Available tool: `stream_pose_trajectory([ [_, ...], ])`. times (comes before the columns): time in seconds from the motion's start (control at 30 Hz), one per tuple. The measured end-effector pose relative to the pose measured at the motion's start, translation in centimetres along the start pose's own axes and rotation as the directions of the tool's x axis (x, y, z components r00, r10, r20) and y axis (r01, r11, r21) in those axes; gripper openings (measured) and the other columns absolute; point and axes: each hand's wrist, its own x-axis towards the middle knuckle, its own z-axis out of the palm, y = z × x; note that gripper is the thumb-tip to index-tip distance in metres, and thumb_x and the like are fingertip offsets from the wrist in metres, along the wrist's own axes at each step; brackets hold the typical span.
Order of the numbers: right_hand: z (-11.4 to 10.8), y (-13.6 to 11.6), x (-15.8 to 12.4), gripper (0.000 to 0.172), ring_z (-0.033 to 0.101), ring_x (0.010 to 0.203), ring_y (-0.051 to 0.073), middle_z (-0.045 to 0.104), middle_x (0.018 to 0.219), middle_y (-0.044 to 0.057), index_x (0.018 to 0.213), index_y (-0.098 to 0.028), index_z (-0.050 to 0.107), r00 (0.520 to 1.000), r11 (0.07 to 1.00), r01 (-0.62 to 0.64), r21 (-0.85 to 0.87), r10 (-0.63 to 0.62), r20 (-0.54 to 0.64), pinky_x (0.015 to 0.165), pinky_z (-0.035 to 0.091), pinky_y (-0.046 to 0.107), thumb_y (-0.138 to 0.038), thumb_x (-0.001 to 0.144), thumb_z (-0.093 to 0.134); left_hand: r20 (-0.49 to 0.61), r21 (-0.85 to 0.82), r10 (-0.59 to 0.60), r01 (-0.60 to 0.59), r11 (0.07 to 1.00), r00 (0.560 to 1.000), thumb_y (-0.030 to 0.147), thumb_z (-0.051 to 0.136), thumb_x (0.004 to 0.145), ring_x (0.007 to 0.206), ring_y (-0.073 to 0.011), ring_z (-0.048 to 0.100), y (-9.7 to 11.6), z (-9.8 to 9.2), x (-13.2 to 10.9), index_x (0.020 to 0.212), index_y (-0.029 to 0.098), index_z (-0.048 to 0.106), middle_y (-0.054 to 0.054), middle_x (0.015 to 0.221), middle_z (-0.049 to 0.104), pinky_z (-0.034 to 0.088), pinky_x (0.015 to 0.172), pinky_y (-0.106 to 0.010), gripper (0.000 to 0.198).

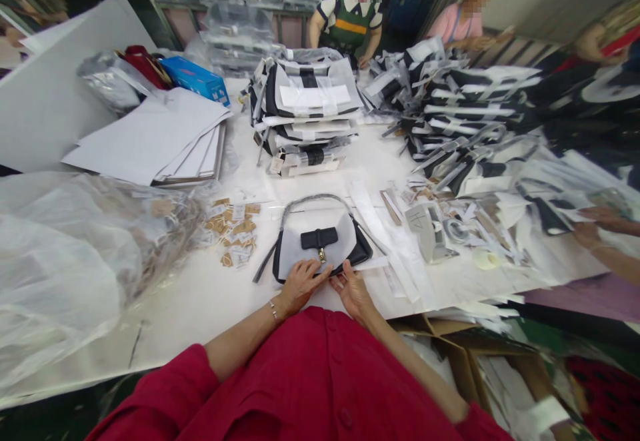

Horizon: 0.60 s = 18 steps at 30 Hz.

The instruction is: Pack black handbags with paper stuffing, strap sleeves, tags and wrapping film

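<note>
A black handbag [363, 246] lies on the table in front of me, its front largely covered by a translucent white sheet [293, 253]. A black flap tab [319, 238] with a gold clasp [321, 254] shows through the sheet, and the wrapped handle [315, 198] arches away from me. My left hand [303, 286] rests with fingers stretched out over the bag's lower edge, just below the clasp. At the same edge, a little to the right, my right hand [353, 290] has its thumb and fingers around the rim of the bag; its fingertips are partly hidden.
Brown paper tags [233, 228] lie left of the bag, near a big plastic bag [60, 261]. A grey tape dispenser [425, 231] stands right. Stacked wrapped handbags [310, 101] and white sheets [150, 134] are farther back. A co-worker's hands [595, 228] are at the right; others work behind.
</note>
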Motion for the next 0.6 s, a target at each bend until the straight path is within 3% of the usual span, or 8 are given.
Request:
stream_pose_trajectory([
  [0.17, 2.0, 0.2, 1.3, 0.045, 0.065, 0.072, 0.017, 0.072, 0.079, 0.001, 0.089, -0.020, 0.065, 0.980, 0.996, -0.011, -0.086, -0.006, -0.198, 0.059, 0.053, 0.026, -0.033, 0.054, 0.088, -0.033, 0.030, 0.004, -0.003, 1.000, 0.999, 0.014, 0.048, 0.092, 0.118, -0.0239, 0.050, 0.3, -0.2, 0.6, 0.140, 0.026, 0.043, -0.010, 0.124, 0.058, 0.038, 0.101, -0.042, 0.050],
  [0.3, 2.3, 1.4, 2.1, 0.034, 0.065, 0.066, 0.017, 0.071, 0.070, 0.001, 0.081, -0.018, 0.066, 0.969, 0.996, -0.037, -0.083, 0.015, -0.246, 0.052, 0.051, 0.025, -0.031, 0.057, 0.086, -0.073, 0.050, 0.017, -0.013, 0.999, 0.997, 0.019, 0.047, 0.094, 0.121, -0.0245, 0.048, 1.6, 0.0, 1.8, 0.125, 0.019, 0.053, -0.011, 0.123, 0.058, 0.038, 0.099, -0.041, 0.031],
  [0.47, 1.9, 1.5, 1.9, 0.028, 0.068, 0.079, 0.017, 0.074, 0.084, 0.002, 0.084, -0.019, 0.069, 0.999, 0.998, -0.050, -0.025, 0.050, -0.006, 0.066, 0.055, 0.025, -0.034, 0.065, 0.084, -0.040, 0.014, -0.119, 0.120, 0.993, 0.992, 0.016, 0.043, 0.095, 0.099, -0.0212, 0.058, 1.6, -0.8, 3.5, 0.115, 0.018, 0.053, -0.010, 0.122, 0.059, 0.044, 0.080, -0.035, 0.022],
  [0.6, 1.2, 0.0, 2.0, 0.022, 0.068, 0.085, 0.016, 0.073, 0.086, -0.001, 0.084, -0.023, 0.068, 0.973, 0.987, -0.153, 0.043, 0.143, 0.179, 0.086, 0.054, 0.032, -0.029, 0.068, 0.082, -0.079, -0.062, -0.233, 0.228, 0.972, 0.969, 0.015, 0.045, 0.093, 0.101, -0.0233, 0.057, 0.0, -1.6, 3.6, 0.116, 0.015, 0.052, -0.011, 0.118, 0.062, 0.045, 0.084, -0.036, 0.024],
])
